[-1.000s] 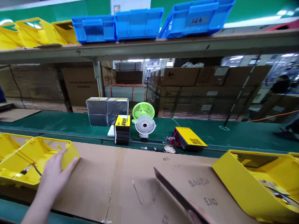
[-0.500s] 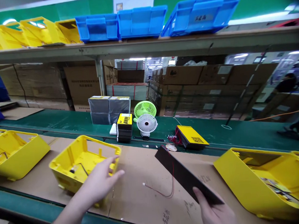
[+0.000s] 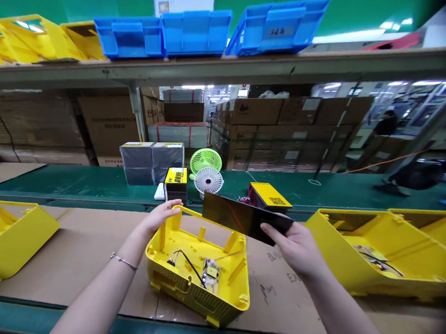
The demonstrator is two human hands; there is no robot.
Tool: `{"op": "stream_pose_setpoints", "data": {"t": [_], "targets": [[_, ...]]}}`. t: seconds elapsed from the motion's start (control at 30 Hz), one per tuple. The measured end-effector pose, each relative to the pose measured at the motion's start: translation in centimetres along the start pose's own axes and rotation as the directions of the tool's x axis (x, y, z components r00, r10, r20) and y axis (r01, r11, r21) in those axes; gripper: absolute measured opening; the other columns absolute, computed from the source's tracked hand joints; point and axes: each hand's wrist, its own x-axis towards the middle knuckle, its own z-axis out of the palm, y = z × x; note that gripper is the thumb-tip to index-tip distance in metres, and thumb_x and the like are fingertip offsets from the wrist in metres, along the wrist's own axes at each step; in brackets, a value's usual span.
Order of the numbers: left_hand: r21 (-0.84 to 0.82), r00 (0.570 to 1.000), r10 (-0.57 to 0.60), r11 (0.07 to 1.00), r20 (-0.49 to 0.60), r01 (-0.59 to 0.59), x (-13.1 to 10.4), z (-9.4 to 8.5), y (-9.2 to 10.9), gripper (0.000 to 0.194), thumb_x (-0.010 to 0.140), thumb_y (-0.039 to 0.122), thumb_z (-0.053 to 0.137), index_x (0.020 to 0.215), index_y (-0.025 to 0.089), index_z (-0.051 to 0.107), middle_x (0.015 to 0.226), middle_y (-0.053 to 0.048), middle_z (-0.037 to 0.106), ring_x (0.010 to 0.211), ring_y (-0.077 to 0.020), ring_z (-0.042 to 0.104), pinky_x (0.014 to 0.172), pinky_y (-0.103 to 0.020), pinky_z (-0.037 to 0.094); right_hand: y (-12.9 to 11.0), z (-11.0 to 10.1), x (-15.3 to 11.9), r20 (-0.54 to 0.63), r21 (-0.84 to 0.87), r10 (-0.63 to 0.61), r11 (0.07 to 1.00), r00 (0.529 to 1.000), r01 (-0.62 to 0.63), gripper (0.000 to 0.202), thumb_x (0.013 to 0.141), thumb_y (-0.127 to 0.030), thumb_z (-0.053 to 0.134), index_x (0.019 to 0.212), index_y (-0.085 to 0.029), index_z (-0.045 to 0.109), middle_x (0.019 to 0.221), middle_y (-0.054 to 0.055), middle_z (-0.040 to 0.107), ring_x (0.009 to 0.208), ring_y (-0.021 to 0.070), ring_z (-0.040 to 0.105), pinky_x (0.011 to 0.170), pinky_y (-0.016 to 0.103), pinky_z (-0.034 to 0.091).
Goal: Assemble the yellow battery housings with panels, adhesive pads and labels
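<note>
In the middle stands a yellow plastic housing (image 3: 185, 293), open at the top, tilted slightly across the cardboard. Inside it lie a small circuit board (image 3: 211, 273) and a black cable (image 3: 191, 264). My left hand (image 3: 160, 218) grips the housing's far left corner, fingers over the rim. Between the thumb and fingers of my right hand (image 3: 298, 245) is a thin, dark rectangular panel (image 3: 251, 224). The panel slants above the housing's far right rim, with a thin red wire across its face. Whether panel and rim touch, I cannot tell.
More yellow housings stand at the right (image 3: 338, 260) and left (image 3: 27, 244). Behind are a green fan (image 3: 206, 158), a white fan (image 3: 201, 181), a yellow-topped black box (image 3: 270, 197) and grey boxes (image 3: 137, 164). Blue bins (image 3: 197, 32) line the overhead shelf (image 3: 209, 69).
My left hand has brought the yellow housing from the left to the middle and turned it. My right hand has lifted the panel and swung it flatter, toward the housing. The view has shifted right.
</note>
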Motion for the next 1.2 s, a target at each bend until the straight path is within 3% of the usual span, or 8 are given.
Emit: {"op": "stream_pose_setpoints", "data": {"t": [0.33, 0.67, 0.73, 0.8, 0.87, 0.97, 1.07, 1.2], "targets": [[0.018, 0.975, 0.166, 0.986, -0.15, -0.165, -0.4, 5.0, -2.6, 0.035, 0.073, 0.034, 0.061, 0.104, 0.017, 0.061, 0.11, -0.008, 0.065, 0.105, -0.0247, 0.055, 0.096, -0.039, 0.037, -1.0, 5.2, 3.6, 0.202, 0.029, -0.062, 0.998, 0.977, 0.058, 0.03, 0.076, -0.035, 0.062, 0.098, -0.013, 0.063, 0.101, 0.008, 0.068, 0.094, 0.0226, 0.062, 0.088, 0.038, 0.047], [0.129, 0.944, 0.286, 0.955, -0.166, -0.267, -2.2, 6.5, -1.1, 0.027, 0.077, 0.03, 0.054, 0.099, 0.018, 0.065, 0.101, -0.006, 0.068, 0.098, -0.0243, 0.058, 0.092, -0.036, 0.04, 1.0, 2.1, 6.2, 0.431, -0.398, 0.069, 0.91, 0.9, 0.121, 0.023, 0.072, -0.037, 0.064, 0.081, -0.019, 0.072, 0.082, 0.004, 0.072, 0.078, 0.0232, 0.066, 0.066, 0.031, 0.053], [0.167, 0.94, 0.294, 0.949, -0.174, -0.266, -2.7, 6.6, -0.9, 0.024, 0.077, 0.029, 0.054, 0.094, 0.018, 0.067, 0.094, -0.005, 0.069, 0.095, -0.025, 0.058, 0.09, -0.037, 0.04, 1.2, 1.9, 6.0, 0.432, -0.42, 0.092, 0.901, 0.897, 0.109, 0.022, 0.072, -0.034, 0.064, 0.088, -0.02, 0.071, 0.083, 0.003, 0.072, 0.077, 0.0223, 0.066, 0.067, 0.031, 0.053], [0.202, 0.934, 0.302, 0.943, -0.191, -0.263, -3.1, 6.8, -0.9, 0.022, 0.077, 0.027, 0.053, 0.092, 0.018, 0.067, 0.09, -0.005, 0.069, 0.093, -0.0257, 0.059, 0.089, -0.038, 0.041, 0.6, 2.2, 5.5, 0.364, -0.436, 0.029, 0.889, 0.931, 0.143, 0.04, 0.071, -0.033, 0.066, 0.109, -0.022, 0.064, 0.091, 0.003, 0.071, 0.081, 0.0216, 0.065, 0.071, 0.032, 0.052], [0.231, 0.929, 0.312, 0.936, -0.2, -0.265, -3.2, 7.1, -1.0, 0.024, 0.077, 0.025, 0.052, 0.094, 0.018, 0.067, 0.09, -0.006, 0.069, 0.092, -0.026, 0.059, 0.088, -0.038, 0.041, -0.8, 2.8, 5.0, 0.28, -0.498, -0.164, 0.817, 0.946, 0.289, 0.062, 0.072, -0.034, 0.066, 0.129, -0.022, 0.047, 0.108, 0.005, 0.065, 0.096, 0.0227, 0.061, 0.082, 0.036, 0.048], [0.254, 0.924, 0.337, 0.924, -0.182, -0.286, -3.2, 7.6, -0.9, 0.029, 0.076, 0.02, 0.05, 0.101, 0.02, 0.065, 0.095, -0.006, 0.069, 0.095, -0.0252, 0.059, 0.089, -0.037, 0.041, -2.9, 4.4, 4.0, 0.358, -0.629, -0.427, 0.548, 0.831, 0.552, 0.069, 0.074, -0.026, 0.065, 0.136, -0.02, 0.036, 0.127, 0.009, 0.051, 0.116, 0.0271, 0.045, 0.101, 0.043, 0.032], [0.266, 0.923, 0.352, 0.915, -0.158, -0.303, -3.1, 8.1, -0.7, 0.03, 0.075, 0.016, 0.048, 0.1, 0.021, 0.064, 0.096, -0.005, 0.068, 0.094, -0.0237, 0.059, 0.086, -0.035, 0.042, -3.1, 6.3, 2.9, 0.514, -0.681, -0.411, 0.338, 0.753, 0.65, 0.065, 0.076, -0.016, 0.058, 0.136, -0.018, 0.035, 0.123, 0.012, 0.052, 0.113, 0.0285, 0.045, 0.102, 0.047, 0.026], [0.291, 0.92, 0.355, 0.909, -0.163, -0.299, -3.1, 8.2, -0.7, 0.021, 0.074, 0.015, 0.048, 0.086, 0.022, 0.064, 0.088, -0.004, 0.067, 0.087, -0.0225, 0.059, 0.083, -0.035, 0.043, -0.9, 7.8, 2.2, 0.639, -0.683, -0.282, 0.221, 0.716, 0.696, 0.057, 0.081, -0.01, 0.046, 0.137, -0.015, 0.034, 0.104, 0.013, 0.061, 0.093, 0.0244, 0.054, 0.086, 0.039, 0.037]]}}
